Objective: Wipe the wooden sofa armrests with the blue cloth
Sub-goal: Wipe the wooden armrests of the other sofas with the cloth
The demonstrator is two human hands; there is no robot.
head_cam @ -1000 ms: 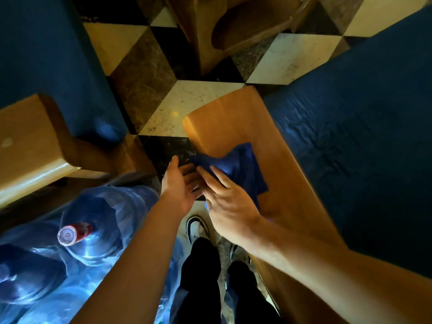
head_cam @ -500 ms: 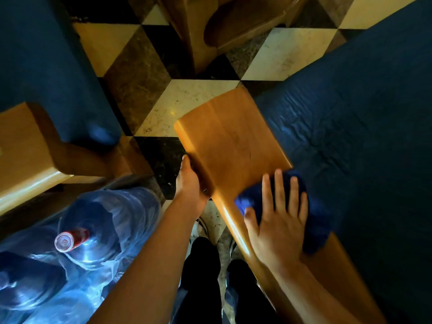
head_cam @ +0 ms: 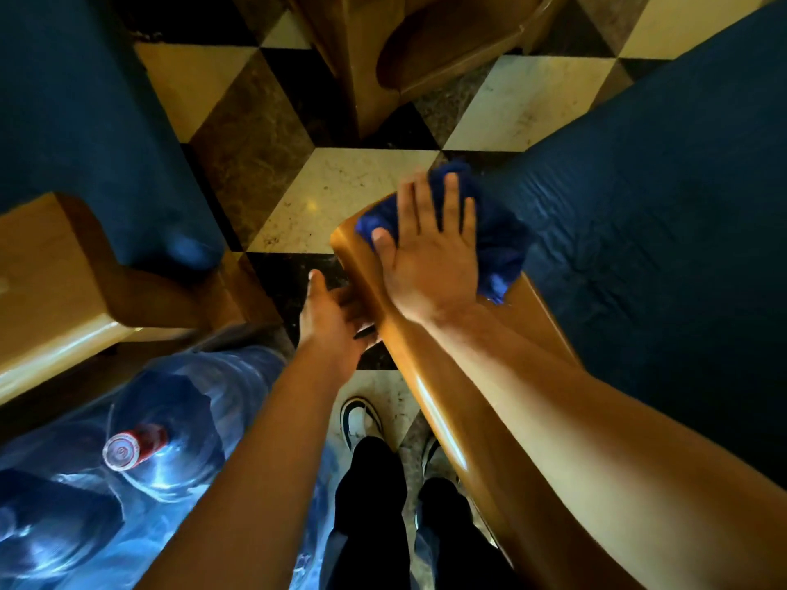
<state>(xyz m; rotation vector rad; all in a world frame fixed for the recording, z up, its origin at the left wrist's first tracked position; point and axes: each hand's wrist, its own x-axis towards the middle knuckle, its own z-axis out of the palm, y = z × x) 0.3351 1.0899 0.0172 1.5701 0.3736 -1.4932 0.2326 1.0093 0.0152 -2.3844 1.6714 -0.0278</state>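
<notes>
A wide wooden armrest (head_cam: 426, 372) of a sofa with a dark blue seat (head_cam: 660, 232) runs from the centre toward the lower right. My right hand (head_cam: 430, 253) lies flat, fingers spread, pressing the blue cloth (head_cam: 498, 244) onto the far end of the armrest. The cloth bunches out past my fingers and to the right. My left hand (head_cam: 332, 321) rests against the armrest's left side edge, fingers curled along it and partly hidden.
A second sofa with a wooden armrest (head_cam: 47, 291) and blue cushion (head_cam: 85, 129) stands at the left. Large blue water bottles (head_cam: 162, 427), one with a red cap, lie on the floor at lower left. A wooden table base (head_cam: 383, 49) stands ahead on the chequered floor. My shoes (head_cam: 362, 419) are below.
My right hand has slid the cloth forward along the armrest, from its nearer part to its far end. The left hand has stayed at the armrest's left edge.
</notes>
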